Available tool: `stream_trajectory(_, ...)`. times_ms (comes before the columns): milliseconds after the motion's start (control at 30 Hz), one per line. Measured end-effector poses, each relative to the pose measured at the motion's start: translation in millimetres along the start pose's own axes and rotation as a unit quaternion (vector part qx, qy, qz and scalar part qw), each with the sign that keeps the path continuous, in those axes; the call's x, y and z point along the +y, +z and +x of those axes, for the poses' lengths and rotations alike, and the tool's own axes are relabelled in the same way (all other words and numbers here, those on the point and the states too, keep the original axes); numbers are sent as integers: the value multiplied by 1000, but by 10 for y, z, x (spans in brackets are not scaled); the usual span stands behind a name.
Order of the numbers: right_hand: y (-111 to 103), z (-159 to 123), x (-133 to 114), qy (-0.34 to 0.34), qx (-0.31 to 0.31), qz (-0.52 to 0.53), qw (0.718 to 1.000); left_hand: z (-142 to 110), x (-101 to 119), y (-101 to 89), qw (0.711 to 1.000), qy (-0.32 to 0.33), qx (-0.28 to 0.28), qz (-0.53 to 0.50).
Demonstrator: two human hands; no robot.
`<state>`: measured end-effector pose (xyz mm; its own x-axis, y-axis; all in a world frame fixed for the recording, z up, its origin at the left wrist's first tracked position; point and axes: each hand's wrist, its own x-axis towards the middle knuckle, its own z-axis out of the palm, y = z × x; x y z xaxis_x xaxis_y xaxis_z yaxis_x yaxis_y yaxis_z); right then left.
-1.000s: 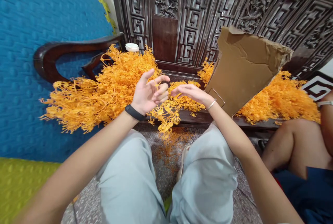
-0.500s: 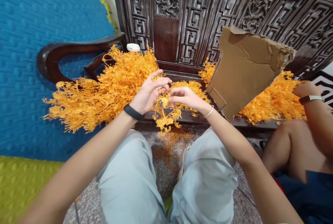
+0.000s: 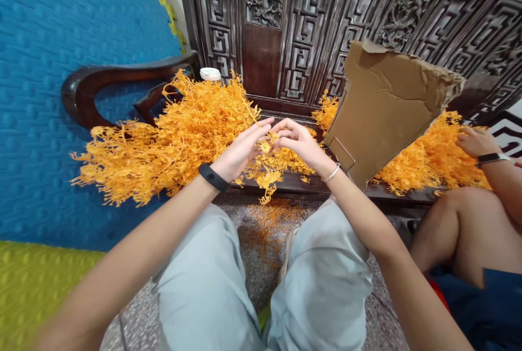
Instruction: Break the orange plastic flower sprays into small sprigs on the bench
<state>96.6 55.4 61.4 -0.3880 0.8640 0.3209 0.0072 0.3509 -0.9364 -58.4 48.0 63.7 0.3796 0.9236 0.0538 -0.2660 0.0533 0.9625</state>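
Observation:
Several orange plastic flower-like sprigs (image 3: 269, 177) dangle between my hands, thin with curled tips. My left hand (image 3: 247, 147), with a black band at the wrist, is closed round their upper part, its fingers long and bent toward the right. My right hand (image 3: 299, 141), wearing a silver bangle, pinches at the same sprigs from the other side. Part of what the fingertips grip is hidden. Close by on the left lies a big heap of the same orange sprigs (image 3: 163, 149). A smaller pile (image 3: 296, 160) lies on the bench behind my hands.
A dark carved wooden bench (image 3: 261, 62) stands before me. A bent brown cardboard sheet (image 3: 383, 106) leans upright on it, with another orange pile (image 3: 432, 160) behind. At right is a co-worker's hand (image 3: 475, 141). A white-lidded container (image 3: 210, 74) stands behind the left heap. Orange scraps (image 3: 271, 226) litter the floor.
My hands have risen slightly and come closer together, with my left fingers now flatter over the sprigs. The hanging sprigs moved up and a little right. The co-worker's hand shifted a little.

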Motion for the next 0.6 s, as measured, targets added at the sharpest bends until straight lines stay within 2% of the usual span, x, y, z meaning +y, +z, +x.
stream_trajectory(100,1,-26,-11,-13,24,-13,1000,3,-25,-27,998,36,-14,42)
stream_trajectory(300,-39,-66,-86,-29,58,-79,995,-8,-12,-14,997,64,8,41)
stream_trajectory(467,-57,-64,-111,-110,118,-152,975,-1,19,17,995,88,22,31)
stream_trajectory(600,-45,-58,-104,-90,71,-115,987,16,10,28,992,107,40,56)
